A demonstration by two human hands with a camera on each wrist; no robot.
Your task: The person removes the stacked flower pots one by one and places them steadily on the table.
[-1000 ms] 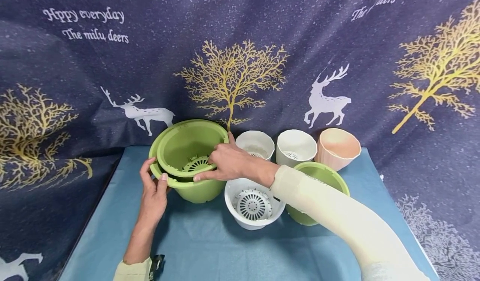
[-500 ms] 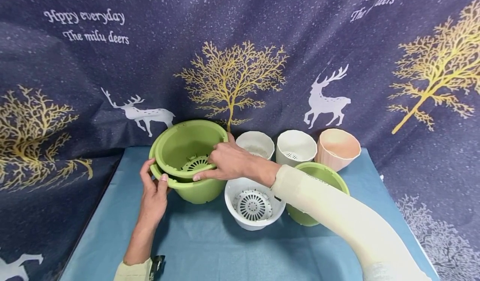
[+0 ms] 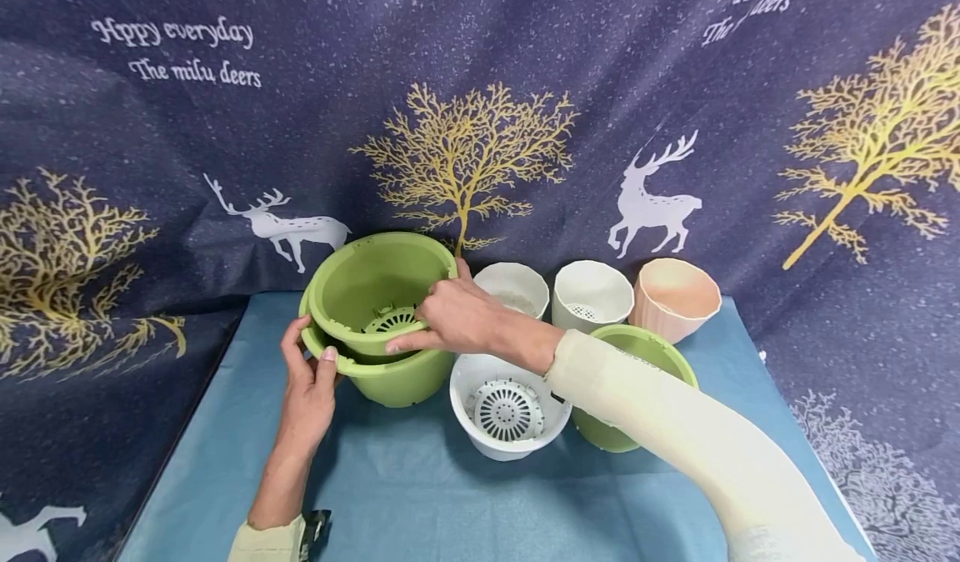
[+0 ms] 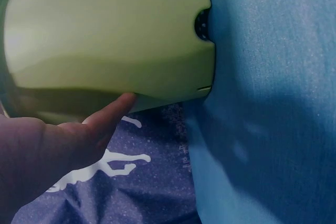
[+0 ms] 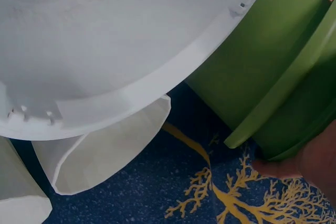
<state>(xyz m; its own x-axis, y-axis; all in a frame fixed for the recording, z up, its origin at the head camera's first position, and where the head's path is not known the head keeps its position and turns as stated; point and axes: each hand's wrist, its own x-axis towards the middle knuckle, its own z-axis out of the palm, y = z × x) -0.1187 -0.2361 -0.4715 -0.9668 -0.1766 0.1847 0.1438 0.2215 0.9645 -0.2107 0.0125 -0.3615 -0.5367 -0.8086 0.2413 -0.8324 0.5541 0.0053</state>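
Two green plastic flowerpots are nested at the left of the head view. My left hand [image 3: 306,399] grips the rim of the outer pot [image 3: 397,385], thumb over the front edge. In the left wrist view, a finger of that hand lies along the outer pot's side [image 4: 110,35], whose base is at the cloth. My right hand [image 3: 467,313] holds the inner pot [image 3: 378,274] by its right rim, thumb at the front and fingers at the back. The inner pot sits raised and tilted above the outer rim, its slotted bottom showing.
Right of the nested pair stand a white pot [image 3: 506,445] with a slotted base and another green pot [image 3: 611,437], partly under my right sleeve. Two white fluted pots [image 3: 592,287] and a peach one [image 3: 675,287] line the back, before a printed navy cloth [image 3: 525,45].
The inner green pot has risen slightly and shifted back out of the outer one, together with my right hand. My left hand stays in place on the outer rim.
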